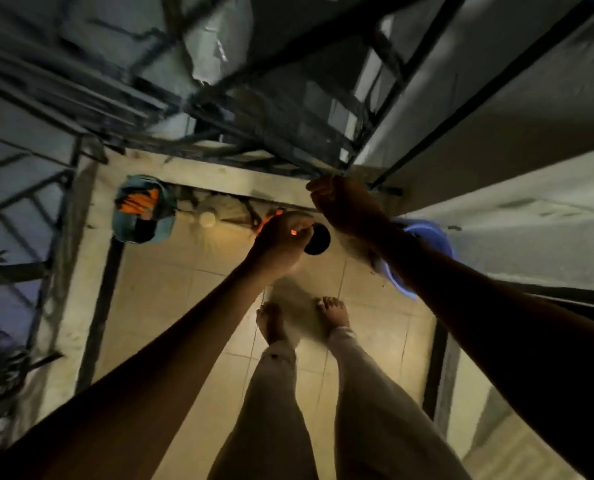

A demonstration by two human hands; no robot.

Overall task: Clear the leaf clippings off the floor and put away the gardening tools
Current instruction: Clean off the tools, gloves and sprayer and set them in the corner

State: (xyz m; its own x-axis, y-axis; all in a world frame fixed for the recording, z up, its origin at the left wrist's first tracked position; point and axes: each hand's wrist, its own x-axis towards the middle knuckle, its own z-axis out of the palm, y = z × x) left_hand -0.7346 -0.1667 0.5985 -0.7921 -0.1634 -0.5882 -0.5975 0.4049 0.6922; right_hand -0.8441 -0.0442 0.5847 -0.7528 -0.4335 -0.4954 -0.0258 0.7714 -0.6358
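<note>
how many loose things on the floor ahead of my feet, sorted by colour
teal: 1, the bag
blue: 1, the basin
black: 1, a disc
pale: 1, a small round thing
total: 4

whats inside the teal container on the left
Inside the teal container lie orange pieces above a dark patch. Blur and dim light hide what they are, and anything beneath them is covered.

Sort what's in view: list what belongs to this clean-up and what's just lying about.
Job: teal bag holding orange tools; orange-handled tool gripped by the left hand.
Lying about: blue round plastic basin; small pale round object; black round disc beside the left hand, use unclear.
</note>
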